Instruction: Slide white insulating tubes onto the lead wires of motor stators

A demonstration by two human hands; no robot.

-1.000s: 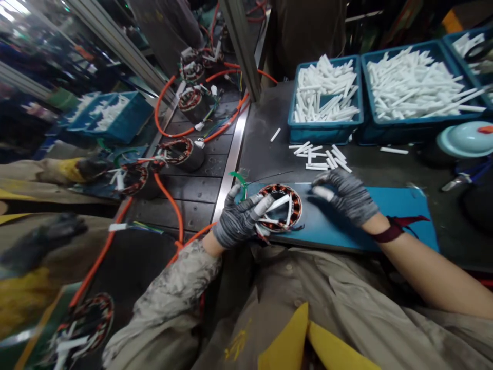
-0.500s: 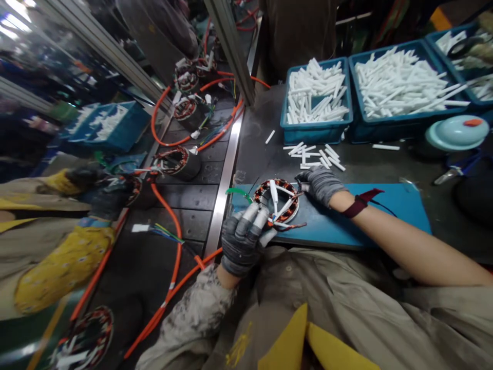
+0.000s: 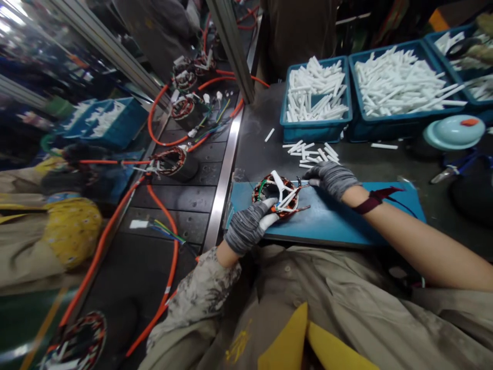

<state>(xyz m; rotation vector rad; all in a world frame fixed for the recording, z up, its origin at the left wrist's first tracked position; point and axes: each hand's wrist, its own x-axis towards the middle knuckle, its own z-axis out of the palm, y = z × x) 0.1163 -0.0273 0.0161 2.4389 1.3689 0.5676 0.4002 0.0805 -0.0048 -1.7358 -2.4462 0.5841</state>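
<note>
A motor stator [image 3: 287,183] with copper windings and white sleeves stands on a blue mat [image 3: 331,218] before me. My left hand [image 3: 248,226], in a grey glove with pale fingertips, is closed on its near left edge, thumb over the rim. From the stator's right side a thin copper lead wire [image 3: 303,185] sticks out, and the gloved fingers of my right hand [image 3: 329,180] pinch its end. Another dark lead [image 3: 304,208] points right, free. A white sleeve [image 3: 277,180] stands up from the windings. Part of the ring is hidden by my left fingers.
Loose white sleeves [image 3: 325,152] lie beyond my right hand. Behind them stand blue bins [image 3: 316,131] full of sleeves. A pale blue lidded container [image 3: 454,132] is at right. Left, past a metal rail [image 3: 223,190], more stators [image 3: 177,164] sit among orange cables. A co-worker's yellow sleeve [image 3: 73,231] shows.
My left hand has shifted up and right, its thumb now over the rim. A green wire left of the stator now lies inside the ring. My right hand has moved slightly right.
</note>
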